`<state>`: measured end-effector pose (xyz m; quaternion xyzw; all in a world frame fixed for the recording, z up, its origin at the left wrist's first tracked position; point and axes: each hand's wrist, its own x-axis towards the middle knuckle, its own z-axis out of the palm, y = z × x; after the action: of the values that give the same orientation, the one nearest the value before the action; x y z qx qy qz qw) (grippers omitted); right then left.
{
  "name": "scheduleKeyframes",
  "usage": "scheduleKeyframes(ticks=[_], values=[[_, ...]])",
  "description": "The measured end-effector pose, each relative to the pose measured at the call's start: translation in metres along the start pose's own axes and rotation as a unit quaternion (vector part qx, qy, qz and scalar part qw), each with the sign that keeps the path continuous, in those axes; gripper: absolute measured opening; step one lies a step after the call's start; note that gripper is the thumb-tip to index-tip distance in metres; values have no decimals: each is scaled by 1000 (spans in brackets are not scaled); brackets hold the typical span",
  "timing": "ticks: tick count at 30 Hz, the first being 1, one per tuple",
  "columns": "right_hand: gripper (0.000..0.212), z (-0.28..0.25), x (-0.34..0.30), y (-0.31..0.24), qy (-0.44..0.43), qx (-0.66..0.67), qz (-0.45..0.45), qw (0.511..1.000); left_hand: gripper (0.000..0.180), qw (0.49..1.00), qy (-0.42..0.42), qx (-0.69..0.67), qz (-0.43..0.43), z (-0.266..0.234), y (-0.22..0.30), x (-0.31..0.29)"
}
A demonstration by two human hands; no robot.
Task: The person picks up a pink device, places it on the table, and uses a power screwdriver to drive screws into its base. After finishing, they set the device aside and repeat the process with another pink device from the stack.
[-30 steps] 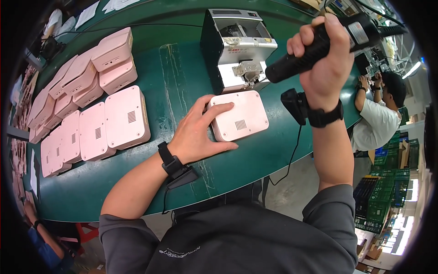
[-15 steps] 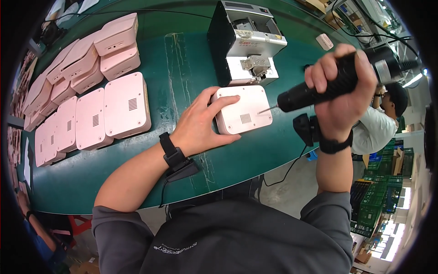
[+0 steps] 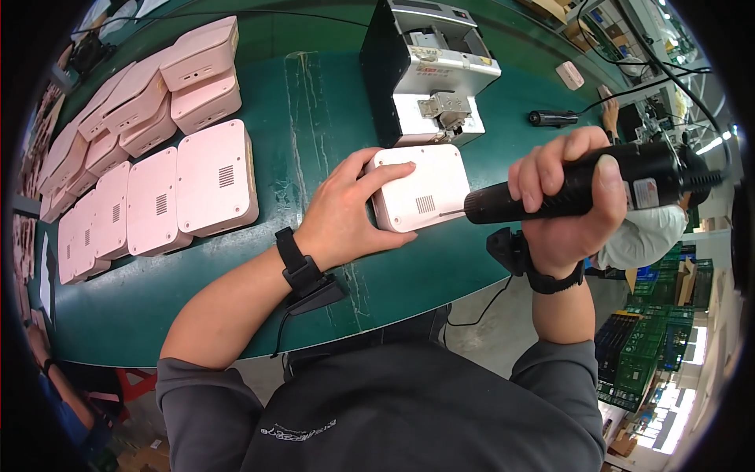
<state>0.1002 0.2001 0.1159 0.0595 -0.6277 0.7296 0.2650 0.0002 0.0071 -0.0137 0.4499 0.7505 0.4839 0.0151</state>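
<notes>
A pale pink plastic box lies flat before me, a slotted vent and corner screw holes facing up. My left hand grips it from the left side, one finger on top and the thumb along the near edge. In my right hand is a black electric screwdriver, held nearly level with its bit pointing left. The thin bit ends over the box's near part, beside the vent; whether it touches the surface I cannot tell. Just behind the box stands a silver and black screw feeder machine.
Similar pink boxes stand in rows at left, some stacked. A black cylindrical tool and a small pink part lie at the far right. Another person's hand is near them. A cable runs to the screwdriver. Green crates stand at right.
My right hand has come down and slightly left with the screwdriver, and its bit has shifted toward the box's near edge. The left hand and box stay put. Another person's hand now shows at far right.
</notes>
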Motion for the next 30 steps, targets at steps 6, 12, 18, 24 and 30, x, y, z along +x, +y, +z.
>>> scheduleKeyframes(ticks=[6, 12, 18, 24, 30], values=[[34, 1, 2, 5, -37, 13, 0, 999, 77, 1000, 4, -3, -7, 0, -4, 0], [33, 4, 31, -7, -16, -8, -8, 1000, 76, 999, -20, -4, -26, -4, 0, 0], [32, -3, 98, 2, 41, -11, -80, 996, 76, 999, -25, 9, -19, -4, 1, 0], [36, 4, 97, 10, 58, -112, -12, 992, 75, 1000, -20, -1, -22, -3, -1, -1], [39, 25, 37, -18, -50, 13, 8, 999, 75, 999, -18, -2, -29, -5, -1, -3]])
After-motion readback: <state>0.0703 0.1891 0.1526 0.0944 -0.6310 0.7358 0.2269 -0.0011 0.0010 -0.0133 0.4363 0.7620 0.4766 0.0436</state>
